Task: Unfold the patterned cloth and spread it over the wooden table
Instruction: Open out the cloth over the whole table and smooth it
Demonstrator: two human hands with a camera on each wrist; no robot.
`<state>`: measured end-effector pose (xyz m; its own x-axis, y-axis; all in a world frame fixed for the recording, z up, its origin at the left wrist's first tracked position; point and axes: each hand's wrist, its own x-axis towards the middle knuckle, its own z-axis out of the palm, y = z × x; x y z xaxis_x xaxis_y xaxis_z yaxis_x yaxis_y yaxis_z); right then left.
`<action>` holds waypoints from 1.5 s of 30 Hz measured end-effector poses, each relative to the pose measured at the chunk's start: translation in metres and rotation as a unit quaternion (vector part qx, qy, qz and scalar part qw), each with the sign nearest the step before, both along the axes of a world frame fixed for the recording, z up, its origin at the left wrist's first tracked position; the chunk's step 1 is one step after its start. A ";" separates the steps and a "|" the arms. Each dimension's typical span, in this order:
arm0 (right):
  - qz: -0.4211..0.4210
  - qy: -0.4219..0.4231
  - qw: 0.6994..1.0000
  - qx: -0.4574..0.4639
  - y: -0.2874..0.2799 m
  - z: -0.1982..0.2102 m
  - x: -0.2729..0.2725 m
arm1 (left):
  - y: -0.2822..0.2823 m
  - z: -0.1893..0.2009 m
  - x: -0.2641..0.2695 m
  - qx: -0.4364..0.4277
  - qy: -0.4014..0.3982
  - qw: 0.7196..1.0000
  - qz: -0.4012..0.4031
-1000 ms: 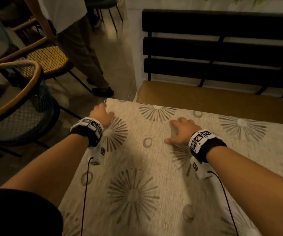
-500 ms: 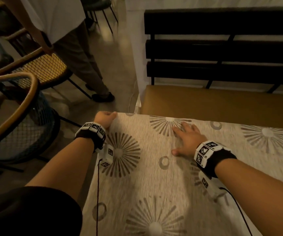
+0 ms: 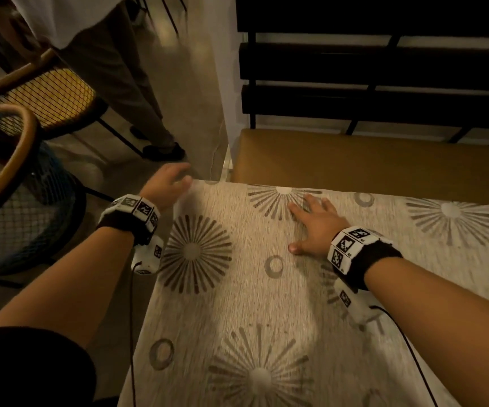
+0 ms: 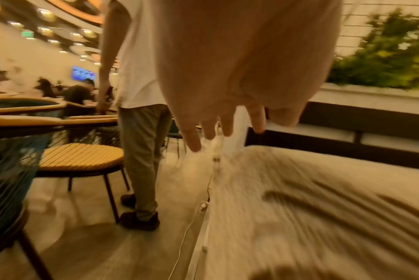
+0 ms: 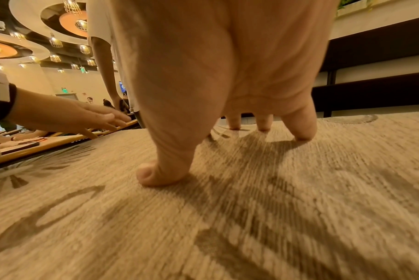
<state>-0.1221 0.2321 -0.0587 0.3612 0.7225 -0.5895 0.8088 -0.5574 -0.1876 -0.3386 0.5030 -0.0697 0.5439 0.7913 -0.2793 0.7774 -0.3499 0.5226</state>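
Note:
The beige patterned cloth [image 3: 266, 289] with brown starbursts and rings lies flat and covers the table; no wood shows. My right hand [image 3: 313, 227] presses palm-down on it near the far edge, fingers [image 5: 299, 128] spread and straight, thumb tip on the cloth [image 5: 251, 217]. My left hand [image 3: 166, 183] hovers with fingers extended just beyond the cloth's far left corner, holding nothing. In the left wrist view its straight fingers [image 4: 222, 125] hang in the air above the blurred cloth [image 4: 311, 208].
A tan bench seat [image 3: 369, 160] with black slats stands just past the table's far edge. A standing person [image 3: 114, 69] is at the far left by two woven chairs [image 3: 46, 95]. A white cable [image 4: 189, 227] trails on the floor.
My left hand let go of the cloth's far left corner and opened, now beyond the edge. My right hand slid forward and flattened near the far edge. The view tilted down.

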 end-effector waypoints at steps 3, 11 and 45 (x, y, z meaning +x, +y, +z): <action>0.000 0.000 1.000 0.000 0.000 0.000 -0.001 | -0.013 -0.009 -0.003 0.007 0.111 0.984 -0.139; 0.029 -0.004 0.999 0.018 -0.006 0.004 -0.003 | -0.090 0.002 0.050 0.066 0.235 0.941 -0.235; -0.356 -0.122 0.926 -0.008 -0.566 -0.014 0.439 | -0.464 0.036 0.387 0.159 0.278 0.899 -0.298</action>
<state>0.3167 -0.3334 -0.0731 0.8672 0.2420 -0.4352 0.2524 -0.9670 -0.0348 0.0484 0.0391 -0.0337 0.7440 0.4932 -0.4508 0.5125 -0.8541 -0.0886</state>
